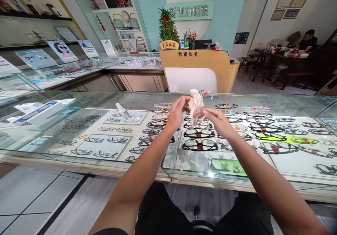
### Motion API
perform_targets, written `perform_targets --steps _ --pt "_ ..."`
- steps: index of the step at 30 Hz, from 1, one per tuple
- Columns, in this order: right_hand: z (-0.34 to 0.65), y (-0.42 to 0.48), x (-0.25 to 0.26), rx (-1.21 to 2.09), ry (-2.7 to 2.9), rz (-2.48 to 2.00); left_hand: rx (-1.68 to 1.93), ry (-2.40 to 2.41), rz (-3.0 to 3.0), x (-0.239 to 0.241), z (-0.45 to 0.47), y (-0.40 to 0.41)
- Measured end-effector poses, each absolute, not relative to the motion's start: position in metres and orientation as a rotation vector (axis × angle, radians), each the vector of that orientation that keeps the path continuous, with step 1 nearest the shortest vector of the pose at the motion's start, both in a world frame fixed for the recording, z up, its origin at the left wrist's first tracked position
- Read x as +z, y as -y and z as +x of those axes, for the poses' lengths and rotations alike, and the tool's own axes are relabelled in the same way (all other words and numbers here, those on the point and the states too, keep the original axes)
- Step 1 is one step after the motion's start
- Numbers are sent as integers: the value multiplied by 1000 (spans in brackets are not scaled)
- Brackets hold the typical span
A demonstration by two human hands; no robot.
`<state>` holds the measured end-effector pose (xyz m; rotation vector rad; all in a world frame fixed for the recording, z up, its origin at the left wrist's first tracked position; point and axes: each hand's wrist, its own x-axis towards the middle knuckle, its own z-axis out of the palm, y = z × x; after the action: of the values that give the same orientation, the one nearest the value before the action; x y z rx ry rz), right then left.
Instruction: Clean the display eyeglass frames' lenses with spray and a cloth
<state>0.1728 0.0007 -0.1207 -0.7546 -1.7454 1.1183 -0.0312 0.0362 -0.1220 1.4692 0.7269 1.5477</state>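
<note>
My left hand [178, 112] is closed on a cream-coloured cloth [194, 100], which bunches up at the top and hangs down in a fold. Pressed against the cloth is a pair of clear-framed eyeglasses [206, 94] with a bit of red on it. My right hand [218, 122] pinches the near part of these glasses, its thumb and fingers together. Both hands are raised over the glass counter [168, 170]. The cloth hides much of the frame and lenses. On the counter to the left stands a small white bottle [123, 111], leaning in view.
Beneath the glass lie rows of eyeglasses, among them a black pair with a red tag [200, 144]. White boxes [43, 111] rest on the counter's left end. Beyond stands a wooden cashier desk [195, 58] with a potted plant [168, 29]. A person [308, 41] sits far right.
</note>
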Motion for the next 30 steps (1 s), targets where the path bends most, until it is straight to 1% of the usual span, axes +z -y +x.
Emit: perform_targets --steps 6,14,19,26,30 --pt "172 1 -117 1220 1680 -708 1552 -772 1475 -118 -30 -32" --pt "168 4 -114 1289 1690 -678 1529 -620 1502 -118 -25 -29" --pt "168 4 -117 1313 1652 -699 1536 -755 1599 -120 -27 -28" --pt "167 3 -119 1297 1660 -695 1470 -642 1370 -121 -24 -28" --pt "166 3 -120 1224 1703 -660 1338 -674 1225 -117 -23 -25"
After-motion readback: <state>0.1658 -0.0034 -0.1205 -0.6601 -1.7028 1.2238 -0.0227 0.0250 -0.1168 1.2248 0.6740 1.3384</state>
